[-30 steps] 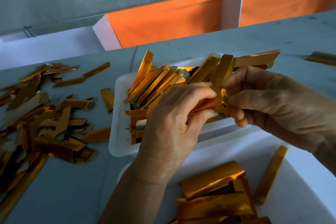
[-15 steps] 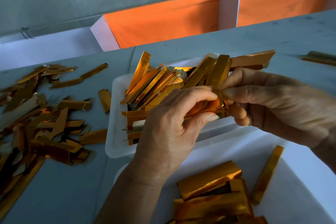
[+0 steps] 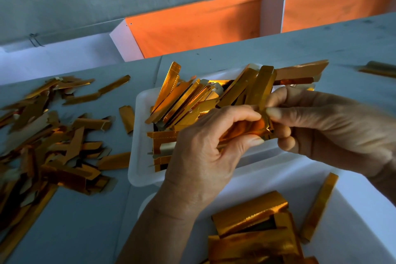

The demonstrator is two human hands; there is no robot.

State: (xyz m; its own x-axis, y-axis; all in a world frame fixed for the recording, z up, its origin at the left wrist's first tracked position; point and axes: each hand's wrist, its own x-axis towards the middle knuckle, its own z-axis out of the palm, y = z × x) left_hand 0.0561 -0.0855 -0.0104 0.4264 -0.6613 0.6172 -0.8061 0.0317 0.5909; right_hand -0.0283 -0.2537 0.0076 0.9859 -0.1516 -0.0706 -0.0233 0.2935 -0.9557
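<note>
gold foil piece (image 3: 246,129) sits near the middle of the head view, held between both hands just above the near side of the white tray (image 3: 137,156). the left hand (image 3: 203,152) comes up from six o'clock, with thumb and curled fingers clamped round the piece's left part. the right hand (image 3: 334,128) reaches in from three o'clock and nips the right end between thumb and forefinger, the other fingers curled beneath. the piece looks bowed open like a small sleeve, so i judge the step to be folding or closing its end, though the right hand is blurred and the fold itself is too small to read. the main risk is the foil: it looks thin, and too hard a squeeze from the left thumb could flatten the sleeve or crease it in the wrong place, while an uneven pull could tear it along an edge. a slack pinch could drop it into the flat strips (image 3: 192,103) heaped at eleven o'clock of the hands, where it would be hard to pick out. several strips lean over the tray rim, and a brushing wrist could tip them onto the table (image 3: 75,231), toward the loose pile (image 3: 53,141) at nine o'clock. the folded pieces (image 3: 250,218) lie at five o'clock in the white box (image 3: 364,210), so a careless release could also land short of it.
</note>
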